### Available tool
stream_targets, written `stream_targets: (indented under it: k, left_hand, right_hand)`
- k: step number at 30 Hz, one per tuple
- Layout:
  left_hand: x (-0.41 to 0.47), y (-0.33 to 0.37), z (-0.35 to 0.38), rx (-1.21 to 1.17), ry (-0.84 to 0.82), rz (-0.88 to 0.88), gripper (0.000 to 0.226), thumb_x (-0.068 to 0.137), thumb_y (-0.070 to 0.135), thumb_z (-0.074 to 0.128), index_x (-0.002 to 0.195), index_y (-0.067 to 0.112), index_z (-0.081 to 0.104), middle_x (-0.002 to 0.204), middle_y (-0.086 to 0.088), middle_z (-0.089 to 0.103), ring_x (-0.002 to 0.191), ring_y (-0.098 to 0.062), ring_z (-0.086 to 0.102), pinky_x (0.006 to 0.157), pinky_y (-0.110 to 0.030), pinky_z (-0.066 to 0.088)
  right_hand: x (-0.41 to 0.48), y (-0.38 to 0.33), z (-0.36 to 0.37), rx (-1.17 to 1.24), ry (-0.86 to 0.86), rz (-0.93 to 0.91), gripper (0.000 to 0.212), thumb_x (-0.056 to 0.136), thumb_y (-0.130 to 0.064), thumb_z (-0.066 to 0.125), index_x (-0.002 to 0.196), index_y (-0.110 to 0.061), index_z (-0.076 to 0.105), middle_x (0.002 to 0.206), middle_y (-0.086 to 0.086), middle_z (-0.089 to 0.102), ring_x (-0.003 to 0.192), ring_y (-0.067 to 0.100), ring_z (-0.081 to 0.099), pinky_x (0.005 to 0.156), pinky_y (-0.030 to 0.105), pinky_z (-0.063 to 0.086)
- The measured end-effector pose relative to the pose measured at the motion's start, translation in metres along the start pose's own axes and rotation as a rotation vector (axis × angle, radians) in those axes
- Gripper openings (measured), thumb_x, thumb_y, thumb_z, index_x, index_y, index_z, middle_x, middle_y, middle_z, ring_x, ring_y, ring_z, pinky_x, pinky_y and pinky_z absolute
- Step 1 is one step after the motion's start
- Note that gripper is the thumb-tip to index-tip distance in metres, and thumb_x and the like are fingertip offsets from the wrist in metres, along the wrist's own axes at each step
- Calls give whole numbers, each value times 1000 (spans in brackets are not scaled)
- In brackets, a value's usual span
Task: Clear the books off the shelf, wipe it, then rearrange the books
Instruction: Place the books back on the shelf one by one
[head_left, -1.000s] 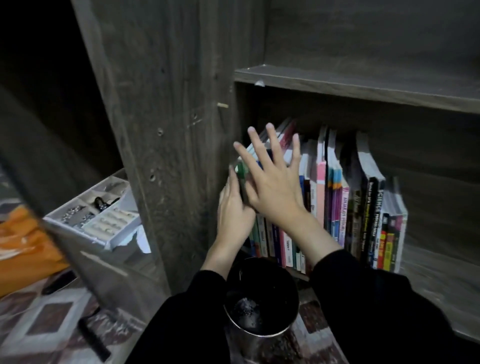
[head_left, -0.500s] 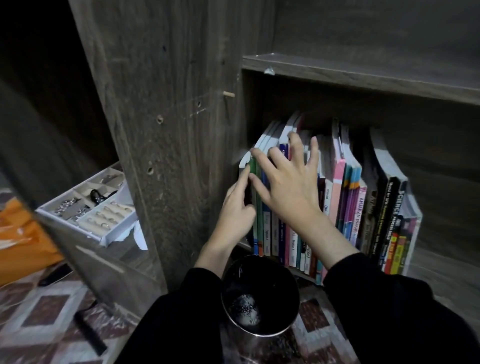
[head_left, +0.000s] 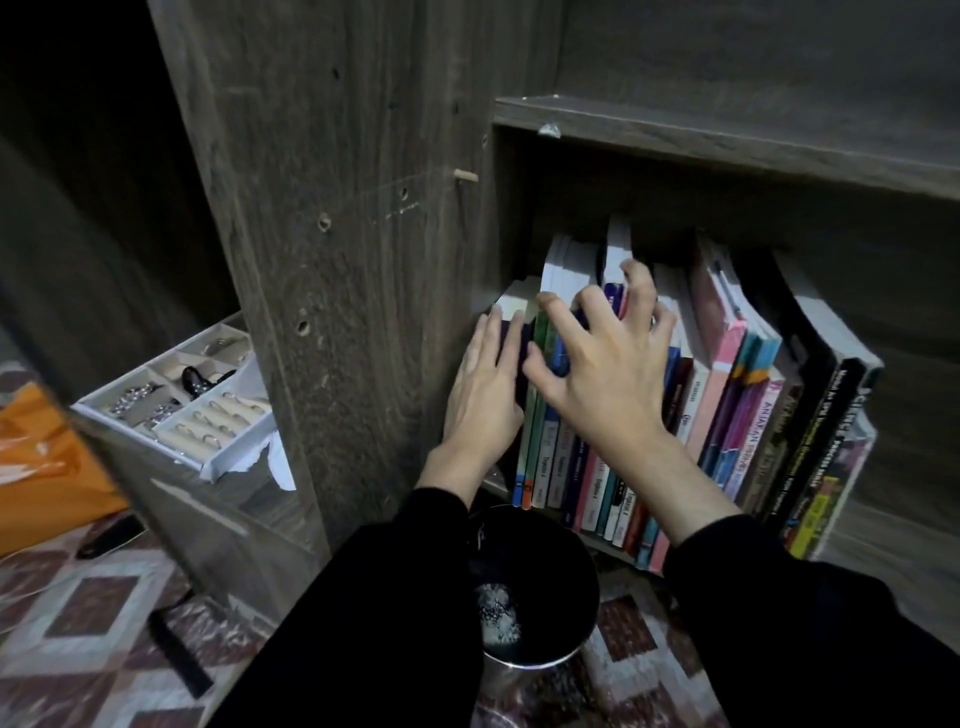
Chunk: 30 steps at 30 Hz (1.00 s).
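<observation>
A row of upright books (head_left: 727, 415) fills the lower compartment of a dark wooden shelf (head_left: 727, 140), leaning a little to the right. My left hand (head_left: 485, 395) lies flat against the leftmost dark book, between it and the shelf's side wall. My right hand (head_left: 602, 374) is spread over the spines of the left group of books, its fingertips hooked over their top edges. The thumb presses on a green spine (head_left: 537, 426). Neither hand has lifted a book clear of the row.
A black round bin (head_left: 535, 587) stands on the patterned floor right below my wrists. To the left, a white tray of small jewellery (head_left: 176, 400) sits on a lower ledge. An orange bag (head_left: 41, 467) lies at the far left, and a black comb (head_left: 179, 652) on the floor.
Both hands have reached deeper into the shelf. My right hand's fingers went from spread in front of the spines to curled over the book tops; my left hand slid up beside the leftmost book.
</observation>
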<state>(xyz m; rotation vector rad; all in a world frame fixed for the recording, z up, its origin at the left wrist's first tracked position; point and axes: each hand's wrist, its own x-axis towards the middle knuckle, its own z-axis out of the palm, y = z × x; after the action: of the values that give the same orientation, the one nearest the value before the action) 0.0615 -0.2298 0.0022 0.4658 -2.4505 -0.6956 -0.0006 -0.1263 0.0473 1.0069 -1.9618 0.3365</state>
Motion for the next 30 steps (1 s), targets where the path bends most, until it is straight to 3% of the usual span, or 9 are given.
stream_targets:
  k: [3,5,9,13,16,18,22,26,30]
  left_hand:
    - [11,-1,2,49,-43,54,71,101,9,40,148,23,-12,157,4,-20,144,-9,-18,121,-33,0]
    - [14,-1,1,74,-52,25,68,103,13,39,151,16,-8,160,-2,-15,146,-14,-12,120,-32,3]
    - [10,3,2,34,33,-19,58,100,7,42,151,3,15,160,-13,9,148,-26,9,119,-34,8]
    - [3,7,3,46,47,-26,61,101,5,38,152,8,6,161,-7,1,148,-18,3,118,-27,4]
    - [-8,-1,7,135,83,38,67,96,-2,41,152,6,5,161,-11,0,149,-22,-3,121,-33,7]
    - [-18,-15,14,261,99,114,80,89,-6,51,152,6,4,161,-15,0,148,-26,-8,121,-37,12]
    - [-44,-26,18,271,175,118,97,69,-9,70,151,4,21,158,-19,17,147,-30,7,110,-42,38]
    - [-60,-28,26,240,283,125,72,74,-3,60,142,5,38,153,-20,26,142,-30,17,101,-45,46]
    - [-56,-22,31,184,440,42,27,94,25,48,113,8,58,137,-22,41,125,-31,33,83,-48,53]
  right_hand:
    - [0,1,1,-8,1,-7,43,82,-44,52,115,-17,61,96,7,59,126,37,27,82,49,40]
    - [0,2,1,-19,0,-10,43,82,-44,52,115,-17,61,96,7,59,125,37,27,82,49,40]
    - [0,2,1,-16,1,-11,42,83,-44,54,115,-17,62,97,7,59,125,37,27,81,49,40]
    - [0,2,1,-14,-3,-13,43,83,-44,54,116,-17,62,98,7,60,126,36,26,82,49,40]
    - [-1,2,1,-3,4,-8,43,85,-44,52,116,-16,62,99,8,60,127,36,26,84,50,40]
    - [-1,2,2,10,15,-7,43,85,-44,52,115,-16,62,99,8,60,127,37,26,83,50,40]
    - [-1,1,2,11,15,-13,44,84,-45,53,115,-15,61,99,8,60,126,37,25,82,50,41]
    - [0,0,4,-1,8,-23,42,83,-43,56,114,-15,60,99,8,60,126,36,24,83,50,41]
    - [1,-2,4,6,-3,-22,43,83,-43,57,115,-15,60,100,8,60,127,35,24,85,51,40]
